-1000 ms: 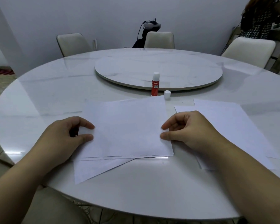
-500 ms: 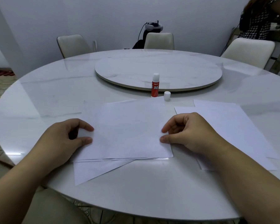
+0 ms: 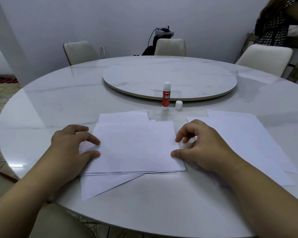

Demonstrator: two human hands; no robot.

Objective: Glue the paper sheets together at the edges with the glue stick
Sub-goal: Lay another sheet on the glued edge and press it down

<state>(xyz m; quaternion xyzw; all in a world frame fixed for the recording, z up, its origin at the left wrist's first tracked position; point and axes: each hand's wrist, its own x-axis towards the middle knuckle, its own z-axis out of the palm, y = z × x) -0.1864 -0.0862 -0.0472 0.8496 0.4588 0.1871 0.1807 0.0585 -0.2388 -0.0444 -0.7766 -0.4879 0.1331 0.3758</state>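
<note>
1. At 6 o'clock, nearest the camera, two bare forearms are seen reaching in over the rim of a round marble table.
2. A skewed sheet lies lowest, its corner sticking out toward 7 o'clock from under the stack.
3. The stack of white sheets lies at the centre, its near edges roughly lined up; a further sheet juts out from beneath it toward 11 o'clock.
4. The left hand is set on the stack's left edge – thumb and forefinger are spread apart and pressed flat on the paper, nothing pinched between them.
5. The right hand is set on the stack's right edge; the thumb is pressed on the paper, the other fingers are curled and loosely apart, their tips at or just above the edge – contact cannot be told.
6. At 3 o'clock, more sheets lie partly under the right wrist.
7. Beyond the stack, at 12 o'clock, the glue stick stands upright and uncapped, untouched; its cap stands just beside it, at its right.
8. Behind both, a turntable fills the table's middle.
9. Farthest off, three chairs are placed round the far rim, with the middle chair at 12 o'clock, and a second person is seen at 2 o'clock.
</note>
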